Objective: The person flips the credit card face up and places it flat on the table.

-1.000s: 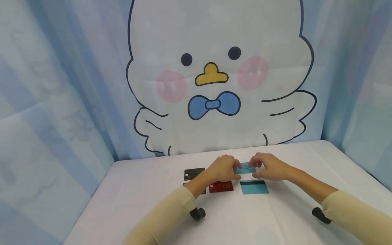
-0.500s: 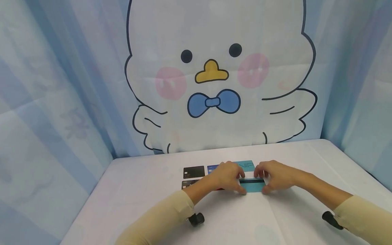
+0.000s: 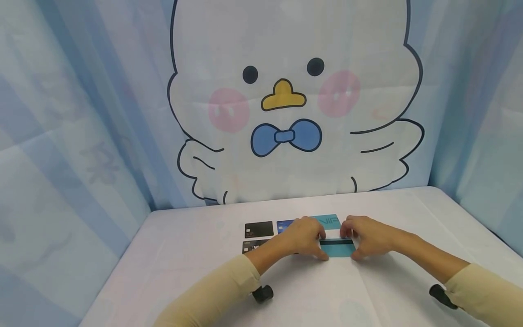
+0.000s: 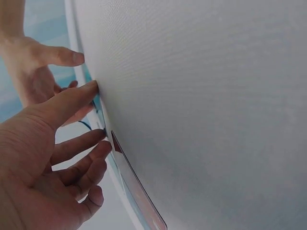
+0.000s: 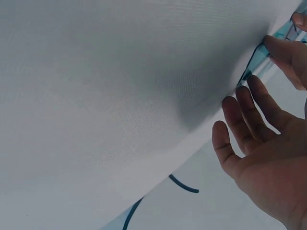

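A teal magnetic-stripe card (image 3: pixel 337 250) lies flat on the white table, its dark stripe along the far edge. My left hand (image 3: pixel 303 236) holds its left short side, thumb at the near corner and a fingertip at the far one. On the opposite short side, my right hand (image 3: pixel 369 235) holds the card the same way. The right wrist view shows the right hand (image 5: pixel 268 139) with thumb and index finger at the card's corners (image 5: pixel 259 57). From the left wrist, the left hand (image 4: pixel 57 158) is seen beside a reddish card (image 4: pixel 139 187), with its other fingers loosely bent.
Behind the held card lies another teal card (image 3: pixel 328 221). A blue card (image 3: pixel 283 225) is partly hidden by the left hand. Further left lie a black card (image 3: pixel 259 229) and a dark card (image 3: pixel 252 245). A curtain with a cartoon bird (image 3: pixel 283 177) hangs behind the table.
Both hands have come away from the far teal card toward the near one and now hold its two sides. That striped card has shifted slightly left. The last half second shows almost no movement.
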Available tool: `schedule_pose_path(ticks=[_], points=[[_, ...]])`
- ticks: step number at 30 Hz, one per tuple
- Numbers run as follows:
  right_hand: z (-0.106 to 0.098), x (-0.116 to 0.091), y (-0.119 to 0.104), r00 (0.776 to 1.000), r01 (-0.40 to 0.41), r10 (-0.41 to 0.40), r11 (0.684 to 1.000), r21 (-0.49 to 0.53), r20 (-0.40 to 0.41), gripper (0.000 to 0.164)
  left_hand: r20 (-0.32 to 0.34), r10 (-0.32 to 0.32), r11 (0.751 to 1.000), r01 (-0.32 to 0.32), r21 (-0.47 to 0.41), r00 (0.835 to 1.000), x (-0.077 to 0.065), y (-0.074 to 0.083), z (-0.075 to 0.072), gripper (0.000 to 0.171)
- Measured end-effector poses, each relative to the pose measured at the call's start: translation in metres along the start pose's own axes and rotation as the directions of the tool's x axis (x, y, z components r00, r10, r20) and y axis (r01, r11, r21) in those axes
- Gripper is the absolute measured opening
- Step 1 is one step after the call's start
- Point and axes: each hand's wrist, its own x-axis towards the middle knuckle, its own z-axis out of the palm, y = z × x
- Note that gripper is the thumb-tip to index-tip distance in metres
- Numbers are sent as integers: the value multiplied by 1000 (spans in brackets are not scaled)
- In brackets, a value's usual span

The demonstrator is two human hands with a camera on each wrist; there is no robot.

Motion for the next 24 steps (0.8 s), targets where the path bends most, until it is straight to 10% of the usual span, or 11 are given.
schedule_pose_path(ticks=[24], points=[[-4, 6, 8, 997, 35, -37, 999, -23, -67, 40, -26, 4, 1000, -3, 23, 1000, 1, -4, -2, 47]])
